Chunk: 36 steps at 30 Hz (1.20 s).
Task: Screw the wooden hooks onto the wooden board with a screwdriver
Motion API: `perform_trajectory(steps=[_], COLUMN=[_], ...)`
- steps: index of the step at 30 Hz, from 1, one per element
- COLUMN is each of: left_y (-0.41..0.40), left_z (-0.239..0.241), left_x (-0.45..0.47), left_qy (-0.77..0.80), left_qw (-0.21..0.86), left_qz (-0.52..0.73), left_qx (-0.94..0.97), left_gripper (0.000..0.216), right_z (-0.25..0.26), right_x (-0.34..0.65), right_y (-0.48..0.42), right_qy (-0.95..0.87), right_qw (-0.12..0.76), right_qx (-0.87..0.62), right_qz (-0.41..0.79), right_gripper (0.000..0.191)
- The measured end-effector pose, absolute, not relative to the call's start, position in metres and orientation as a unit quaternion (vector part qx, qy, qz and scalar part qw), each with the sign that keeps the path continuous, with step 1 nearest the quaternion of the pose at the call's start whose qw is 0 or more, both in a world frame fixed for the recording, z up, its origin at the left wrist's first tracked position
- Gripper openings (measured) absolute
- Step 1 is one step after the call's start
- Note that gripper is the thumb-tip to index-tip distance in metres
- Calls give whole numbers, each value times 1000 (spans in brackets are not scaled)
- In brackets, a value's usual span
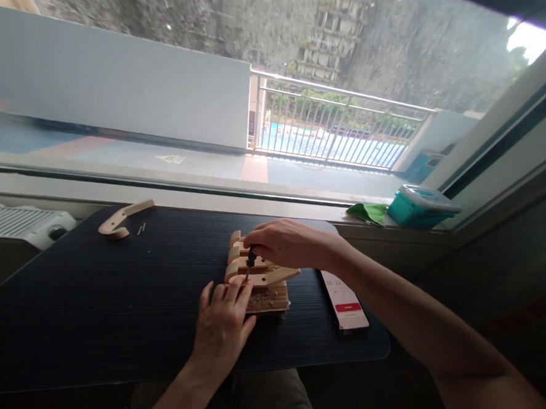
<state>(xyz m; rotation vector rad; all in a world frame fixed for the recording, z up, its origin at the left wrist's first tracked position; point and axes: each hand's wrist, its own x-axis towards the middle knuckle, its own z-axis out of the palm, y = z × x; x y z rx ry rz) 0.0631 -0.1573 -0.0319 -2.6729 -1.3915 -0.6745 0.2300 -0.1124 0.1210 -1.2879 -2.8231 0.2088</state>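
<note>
My right hand [280, 243] is closed around a screwdriver [251, 256] with a dark handle, its shaft pointing down at the nearest wooden hook [277, 277]. This hook lies on a rough wooden board [269, 298], and a dark hole shows in its arm. Several similar curved pieces sit in a row behind it, partly covered by my right hand. My left hand [222, 315] presses its index and middle fingertips on the hook's curved end beside the screwdriver tip. Its thumb rests at the board's near edge. The fingertips and driver hide the screw point.
A loose wooden hook [121, 221] lies at the table's far left, with small screws [142, 228] beside it. A phone [345, 302] with a lit screen lies right of the board. On the windowsill are a green cloth [368, 212] and a teal box [419, 208].
</note>
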Motion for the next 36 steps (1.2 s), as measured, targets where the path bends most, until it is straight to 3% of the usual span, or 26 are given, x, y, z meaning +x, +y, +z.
perform_trajectory(steps=[36], left_y=[-158], left_z=[-33], left_x=[63], left_qy=[-447], left_qw=[33], left_qz=[-217], left_qx=[-867], left_gripper=[51], right_z=[104], right_x=[232], right_y=[-92], right_qy=[-901], right_qw=[69], right_qx=[-423], right_qz=[67], right_gripper=[31])
